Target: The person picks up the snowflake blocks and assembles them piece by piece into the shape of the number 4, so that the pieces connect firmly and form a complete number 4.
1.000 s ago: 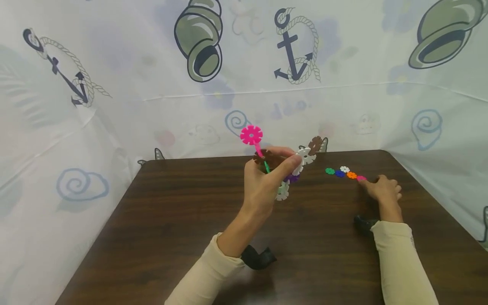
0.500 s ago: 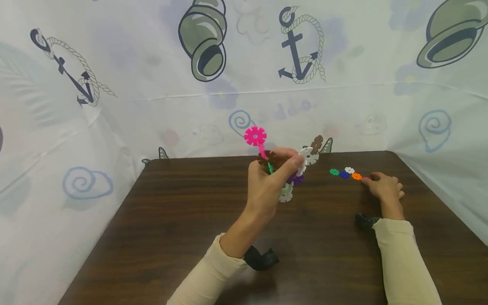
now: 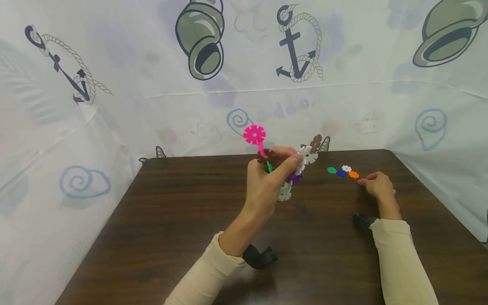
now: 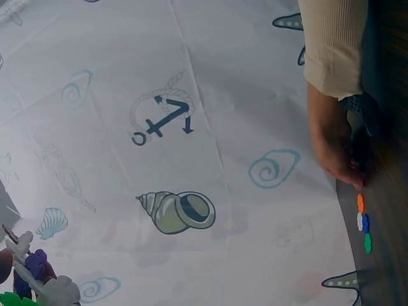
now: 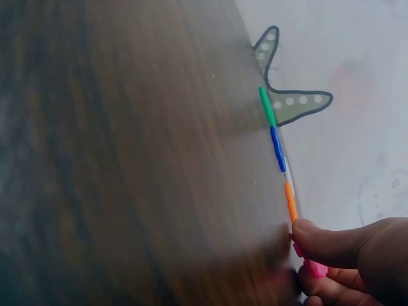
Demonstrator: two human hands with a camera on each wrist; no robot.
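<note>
The grip of the left hand (image 3: 263, 182) is clamped around the chain of notched discs (image 3: 309, 156) above the counter (image 3: 183, 220), while the right hand (image 3: 380, 186) pinches a pink piece (image 5: 315, 268) near the orange disc (image 3: 353, 174). All pieces look light, stiff and perhaps slightly slippery, so holding by the rim seems best, gently, because the joints may separate. Fingers hide the chain's middle, and I cannot tell if the pink piece is one disc or two.
</note>
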